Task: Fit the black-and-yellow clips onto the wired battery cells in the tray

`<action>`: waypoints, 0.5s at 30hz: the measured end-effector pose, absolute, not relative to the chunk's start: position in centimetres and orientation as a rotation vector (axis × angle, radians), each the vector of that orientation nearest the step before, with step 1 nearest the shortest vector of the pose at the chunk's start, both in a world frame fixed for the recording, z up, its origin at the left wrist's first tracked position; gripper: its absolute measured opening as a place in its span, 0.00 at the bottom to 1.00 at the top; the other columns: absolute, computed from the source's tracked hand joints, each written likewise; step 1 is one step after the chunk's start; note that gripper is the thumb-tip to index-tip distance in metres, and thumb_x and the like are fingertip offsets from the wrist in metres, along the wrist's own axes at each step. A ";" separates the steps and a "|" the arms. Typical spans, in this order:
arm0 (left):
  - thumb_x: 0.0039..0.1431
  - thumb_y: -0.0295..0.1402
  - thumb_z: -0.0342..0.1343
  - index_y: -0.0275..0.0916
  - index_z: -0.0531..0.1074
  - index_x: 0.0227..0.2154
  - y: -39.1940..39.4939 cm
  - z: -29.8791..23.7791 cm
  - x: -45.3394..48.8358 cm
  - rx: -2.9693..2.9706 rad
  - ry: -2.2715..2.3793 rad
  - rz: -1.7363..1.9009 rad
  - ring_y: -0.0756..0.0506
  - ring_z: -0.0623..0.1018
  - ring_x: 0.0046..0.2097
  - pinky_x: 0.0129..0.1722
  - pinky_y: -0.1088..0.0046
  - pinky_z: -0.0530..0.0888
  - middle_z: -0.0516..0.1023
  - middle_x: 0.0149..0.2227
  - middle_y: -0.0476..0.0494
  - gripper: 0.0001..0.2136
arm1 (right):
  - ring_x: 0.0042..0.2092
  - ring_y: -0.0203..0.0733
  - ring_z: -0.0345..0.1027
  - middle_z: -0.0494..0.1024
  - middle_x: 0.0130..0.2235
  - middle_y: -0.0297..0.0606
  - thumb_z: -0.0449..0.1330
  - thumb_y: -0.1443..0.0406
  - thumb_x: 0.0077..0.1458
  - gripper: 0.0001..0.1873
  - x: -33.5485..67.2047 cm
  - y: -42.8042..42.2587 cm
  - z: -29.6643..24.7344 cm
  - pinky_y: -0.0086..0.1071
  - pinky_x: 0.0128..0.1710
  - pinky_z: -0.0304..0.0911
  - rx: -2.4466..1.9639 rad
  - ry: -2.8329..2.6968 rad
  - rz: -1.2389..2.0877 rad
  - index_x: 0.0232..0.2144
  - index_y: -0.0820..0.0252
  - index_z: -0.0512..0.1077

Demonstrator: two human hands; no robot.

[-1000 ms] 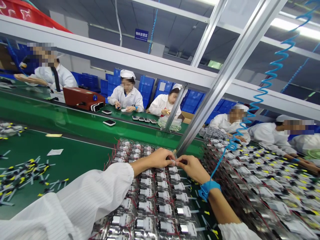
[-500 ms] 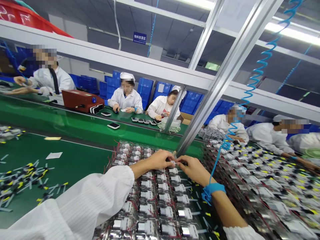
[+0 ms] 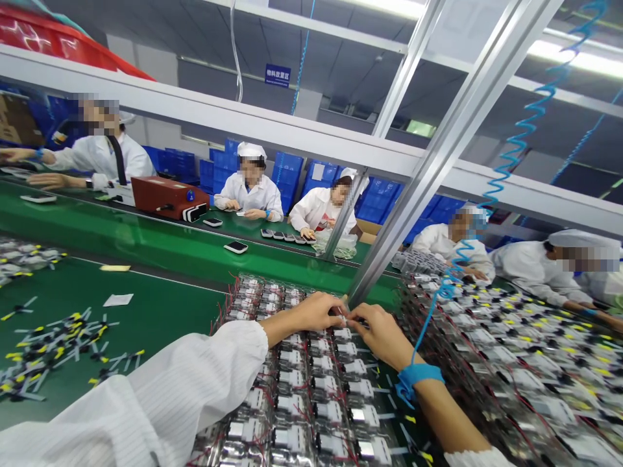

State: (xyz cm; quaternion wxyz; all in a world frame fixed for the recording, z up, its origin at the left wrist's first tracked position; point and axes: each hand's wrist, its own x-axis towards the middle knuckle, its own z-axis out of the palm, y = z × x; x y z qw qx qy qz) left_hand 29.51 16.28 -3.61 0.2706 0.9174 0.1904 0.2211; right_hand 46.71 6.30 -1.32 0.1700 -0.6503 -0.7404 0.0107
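My left hand (image 3: pixel 318 309) and my right hand (image 3: pixel 379 332) meet fingertip to fingertip over a clear tray (image 3: pixel 311 383) filled with rows of small white parts with red wires. Both hands are pinched shut on a tiny piece between them, too small to name. A blue wrist strap (image 3: pixel 416 375) circles my right wrist, and its coiled blue cord (image 3: pixel 506 159) climbs up to the right. My left arm wears a white striped sleeve (image 3: pixel 160 402).
A slanted metal post (image 3: pixel 438 149) rises just behind my hands. More trays of wired parts (image 3: pixel 511 350) spread to the right. Loose black and yellow pieces (image 3: pixel 53 347) lie on the green mat at left. Beyond the green belt (image 3: pixel 146 237), several people in white coats work.
My hands stay pinched together in the same spot. The view has shifted slightly, and a phone on the belt has drifted to the right.
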 end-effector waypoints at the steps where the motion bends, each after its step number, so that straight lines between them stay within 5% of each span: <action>1: 0.56 0.37 0.63 0.41 0.76 0.41 16.2 -3.5 29.4 2.488 0.504 0.602 0.48 0.78 0.38 0.36 0.79 0.67 0.80 0.36 0.50 0.11 | 0.46 0.50 0.69 0.79 0.42 0.38 0.57 0.69 0.53 0.10 46.9 6.1 -1.1 0.40 0.47 0.62 -1.826 -2.085 0.023 0.35 0.55 0.77; 8: 0.61 0.34 0.58 0.39 0.77 0.34 15.8 -2.5 28.9 2.685 0.349 0.556 0.45 0.77 0.42 0.44 0.73 0.67 0.80 0.36 0.45 0.05 | 0.45 0.49 0.72 0.80 0.42 0.41 0.46 0.62 0.57 0.17 48.4 2.4 2.6 0.41 0.48 0.65 -1.706 -1.837 -0.125 0.37 0.55 0.75; 15: 0.61 0.31 0.55 0.44 0.78 0.40 17.0 1.9 21.0 2.776 0.223 0.379 0.45 0.76 0.49 0.51 0.74 0.66 0.79 0.44 0.44 0.08 | 0.40 0.53 0.74 0.80 0.41 0.43 0.54 0.50 0.56 0.15 49.5 -5.4 3.5 0.44 0.38 0.70 -1.686 -1.716 -0.084 0.36 0.44 0.77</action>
